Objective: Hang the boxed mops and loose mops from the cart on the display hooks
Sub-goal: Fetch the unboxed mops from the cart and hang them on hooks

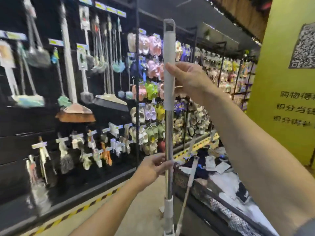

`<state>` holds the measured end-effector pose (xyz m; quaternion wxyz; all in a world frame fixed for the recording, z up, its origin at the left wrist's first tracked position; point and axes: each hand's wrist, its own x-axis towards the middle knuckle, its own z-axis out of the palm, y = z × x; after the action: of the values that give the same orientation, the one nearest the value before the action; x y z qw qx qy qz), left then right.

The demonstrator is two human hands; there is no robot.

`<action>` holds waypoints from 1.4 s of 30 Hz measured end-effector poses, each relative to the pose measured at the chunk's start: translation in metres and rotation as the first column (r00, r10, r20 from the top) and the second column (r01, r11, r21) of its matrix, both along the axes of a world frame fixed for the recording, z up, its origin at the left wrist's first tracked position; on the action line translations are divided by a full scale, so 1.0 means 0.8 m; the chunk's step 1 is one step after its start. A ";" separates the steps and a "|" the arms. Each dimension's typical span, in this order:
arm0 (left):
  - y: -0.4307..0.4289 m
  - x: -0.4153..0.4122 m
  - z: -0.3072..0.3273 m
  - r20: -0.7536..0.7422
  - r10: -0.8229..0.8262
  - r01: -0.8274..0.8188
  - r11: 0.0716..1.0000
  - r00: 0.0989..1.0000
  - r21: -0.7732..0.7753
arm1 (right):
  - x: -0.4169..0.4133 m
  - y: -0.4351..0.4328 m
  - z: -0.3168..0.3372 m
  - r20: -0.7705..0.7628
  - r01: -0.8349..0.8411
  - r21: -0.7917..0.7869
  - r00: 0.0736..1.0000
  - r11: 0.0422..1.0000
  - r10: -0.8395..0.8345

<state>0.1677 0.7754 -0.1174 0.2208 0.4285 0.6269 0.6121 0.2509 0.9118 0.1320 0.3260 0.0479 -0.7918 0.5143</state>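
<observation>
I hold a loose mop (168, 133) upright in the middle of the view. It has a steel pole, a grey foam grip and a hanging loop at the top. My right hand (185, 79) is closed around the grey grip. Lower down, my left hand (153, 167) pinches the steel pole. The mop's head is out of view below. The black display wall (105, 68) on the left carries hooks with hanging brooms, mops and dusters. The cart (213, 189) stands at lower right with another mop handle (192, 167) leaning in it.
Racks of slippers (150, 92) fill the aisle behind the pole. A yellow pillar (286, 92) with a QR code rises on the right. Yellow-black tape (81, 208) marks the floor along the display base. Small brushes (95, 150) hang low on the wall.
</observation>
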 end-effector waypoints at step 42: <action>-0.796 -0.552 0.018 -0.123 0.933 -0.941 0.337 0.337 -0.027 | -0.745 -0.789 0.012 -0.036 -0.786 -0.028 0.618 0.617 0.785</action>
<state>-0.2736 0.1383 -0.1026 -0.1778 0.0058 0.7957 0.5790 -0.3453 0.2803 0.1418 0.0774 0.3876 -0.6771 0.6207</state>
